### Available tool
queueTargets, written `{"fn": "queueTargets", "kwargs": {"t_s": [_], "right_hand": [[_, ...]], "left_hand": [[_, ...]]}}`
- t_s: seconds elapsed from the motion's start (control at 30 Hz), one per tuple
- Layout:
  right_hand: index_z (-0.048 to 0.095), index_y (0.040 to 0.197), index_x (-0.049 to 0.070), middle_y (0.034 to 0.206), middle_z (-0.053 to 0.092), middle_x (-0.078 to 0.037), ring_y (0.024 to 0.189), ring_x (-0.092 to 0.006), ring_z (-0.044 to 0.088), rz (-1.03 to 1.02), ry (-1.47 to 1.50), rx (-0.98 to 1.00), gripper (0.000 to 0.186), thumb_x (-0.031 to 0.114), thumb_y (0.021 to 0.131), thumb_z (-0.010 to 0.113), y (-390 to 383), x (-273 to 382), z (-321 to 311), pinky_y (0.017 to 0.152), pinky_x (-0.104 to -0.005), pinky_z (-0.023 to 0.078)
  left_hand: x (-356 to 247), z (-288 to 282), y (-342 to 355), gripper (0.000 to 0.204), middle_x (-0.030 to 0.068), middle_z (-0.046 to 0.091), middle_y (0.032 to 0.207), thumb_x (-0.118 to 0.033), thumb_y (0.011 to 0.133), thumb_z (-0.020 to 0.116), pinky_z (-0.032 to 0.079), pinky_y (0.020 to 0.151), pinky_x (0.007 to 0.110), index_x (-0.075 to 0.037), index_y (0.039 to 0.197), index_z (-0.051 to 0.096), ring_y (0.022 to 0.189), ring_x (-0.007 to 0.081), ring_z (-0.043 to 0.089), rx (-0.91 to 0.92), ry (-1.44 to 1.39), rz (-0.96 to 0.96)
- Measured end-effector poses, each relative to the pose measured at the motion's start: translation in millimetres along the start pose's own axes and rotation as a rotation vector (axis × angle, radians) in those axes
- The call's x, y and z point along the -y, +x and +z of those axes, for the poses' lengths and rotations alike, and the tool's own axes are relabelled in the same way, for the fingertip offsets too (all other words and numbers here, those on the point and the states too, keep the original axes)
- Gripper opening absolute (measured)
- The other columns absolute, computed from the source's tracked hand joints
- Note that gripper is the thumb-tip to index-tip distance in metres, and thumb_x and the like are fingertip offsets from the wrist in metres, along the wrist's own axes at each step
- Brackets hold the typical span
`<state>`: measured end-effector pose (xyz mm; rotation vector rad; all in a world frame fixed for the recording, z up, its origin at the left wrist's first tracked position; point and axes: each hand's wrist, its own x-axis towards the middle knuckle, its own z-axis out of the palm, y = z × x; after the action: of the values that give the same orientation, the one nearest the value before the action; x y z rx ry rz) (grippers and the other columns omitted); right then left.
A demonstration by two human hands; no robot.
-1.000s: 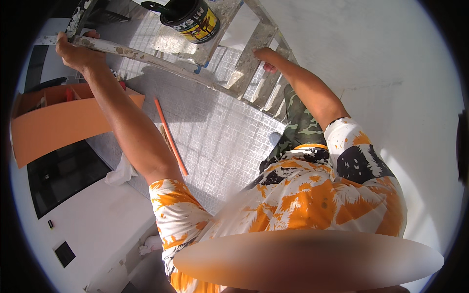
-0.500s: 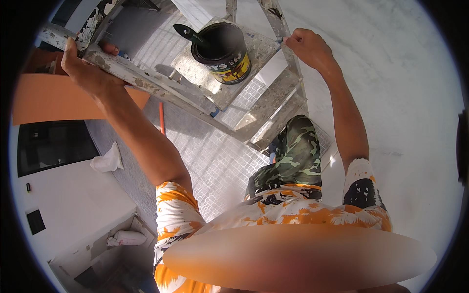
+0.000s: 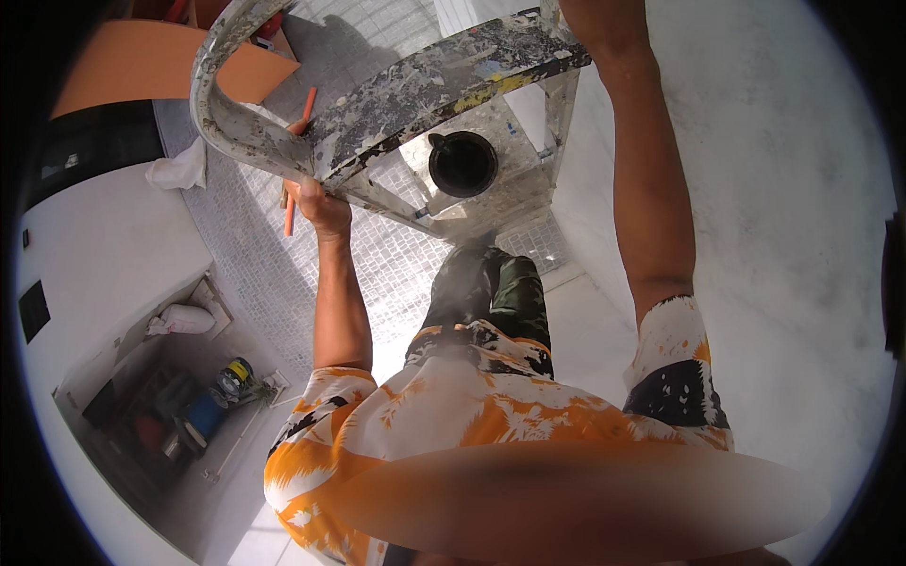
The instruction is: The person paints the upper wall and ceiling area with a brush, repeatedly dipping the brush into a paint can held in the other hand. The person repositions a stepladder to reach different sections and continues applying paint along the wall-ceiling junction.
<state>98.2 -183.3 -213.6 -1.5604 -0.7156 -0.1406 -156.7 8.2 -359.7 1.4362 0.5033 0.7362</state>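
Note:
A paint-spattered stepladder [image 3: 425, 94] stands before me, its worn top step crossing the upper middle. My left hand [image 3: 326, 209] is closed round its left rail, just below the curved metal hoop. At the right end of the top step is my right hand [image 3: 604, 26], against the ladder. The upper edge of the picture cuts it off and its fingers are hidden. On the platform below the top step sits an open paint can [image 3: 477, 168], dark inside. A dark brush handle [image 3: 437, 141] sticks out at its rim.
A pale wall [image 3: 783, 189] rises close on my right. Paved floor [image 3: 274, 264] lies below at left, with an orange bar [image 3: 289, 222] and a white sack [image 3: 179, 170]. An orange panel [image 3: 170, 61] is at upper left. Several stored items fill a recess [image 3: 179, 415] at lower left.
I am higher and looking down more steeply on the ladder and can. My left hand has moved to a rail nearer my body; my right hand has gone up to the top step's end.

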Motion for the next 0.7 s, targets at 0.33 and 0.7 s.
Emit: {"fn": "queueTargets", "kwargs": {"t_s": [0.33,0.7], "right_hand": [[0.067,0.094,-0.004,0.076,0.060,-0.004,0.071,-0.0113,0.056,0.095,-0.085,0.254,0.029,0.023,0.096,0.057,39.4,14.6,3.7,0.068,-0.0280,0.046],[0.074,0.111,0.003,0.086,0.066,-0.002,0.078,-0.0119,0.057,0.378,-0.107,0.238,0.028,0.019,0.096,0.056,30.9,28.1,0.6,0.075,-0.0283,0.048]], "left_hand": [[10.1,-5.9,-101.3,0.085,0.0220,0.026,0.161,-0.060,0.104,0.042,0.029,0.119,0.046,0.000,0.161,0.019,0.148,0.0320,0.030,-0.078,0.434,0.027],[91.6,55.8,-62.7,0.077,0.0242,0.040,0.156,-0.054,0.105,0.044,0.035,0.115,0.064,0.003,0.156,0.031,0.141,0.0407,0.045,-0.409,-1.050,-1.808]]}}
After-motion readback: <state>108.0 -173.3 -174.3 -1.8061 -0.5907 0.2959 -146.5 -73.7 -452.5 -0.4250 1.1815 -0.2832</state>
